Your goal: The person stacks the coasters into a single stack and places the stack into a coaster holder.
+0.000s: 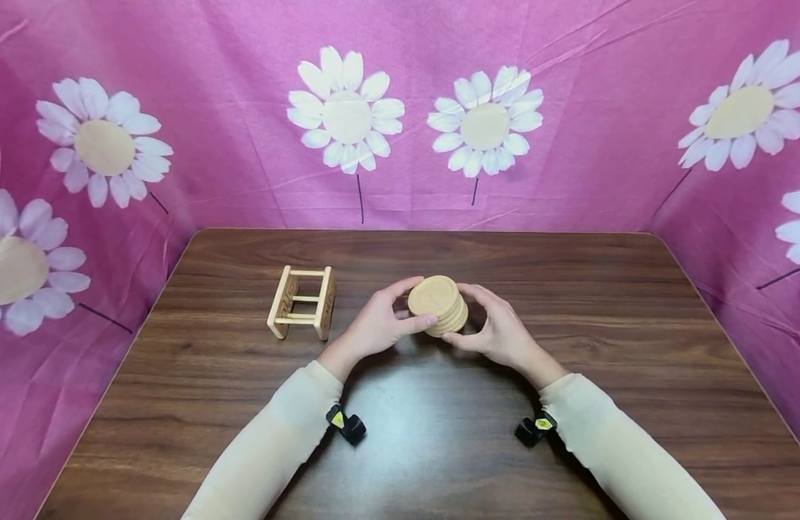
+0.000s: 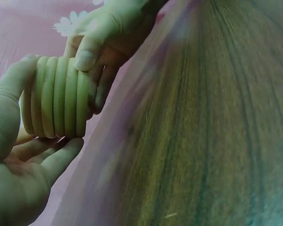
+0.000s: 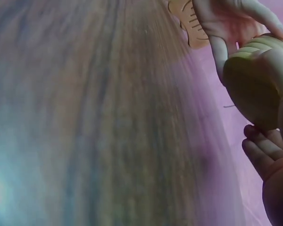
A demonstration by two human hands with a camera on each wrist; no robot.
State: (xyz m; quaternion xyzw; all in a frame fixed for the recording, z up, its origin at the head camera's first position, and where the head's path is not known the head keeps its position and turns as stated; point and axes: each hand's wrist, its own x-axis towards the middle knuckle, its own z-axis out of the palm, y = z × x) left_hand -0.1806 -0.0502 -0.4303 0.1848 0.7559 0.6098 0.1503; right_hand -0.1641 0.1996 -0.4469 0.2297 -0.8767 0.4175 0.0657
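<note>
Both hands hold a stack of several round, pale wooden coasters (image 1: 435,295) near the middle of the table. My left hand (image 1: 380,321) grips the stack from the left, its thumb on the near side and fingers around the far side. From the right, my right hand (image 1: 502,331) holds the lower coasters between thumb and fingers. In the left wrist view the discs (image 2: 59,99) press face to face, slightly offset. The right wrist view shows the flat underside of the end coaster (image 3: 250,87).
A small wooden rack (image 1: 325,307) with cross dowels and cut-out side panels stands left of the hands on the brown wood-grain table (image 1: 569,267). Pink cloth (image 1: 413,195) printed with white daisies hangs behind and along both sides. Each wrist carries a black strapped camera (image 1: 354,430).
</note>
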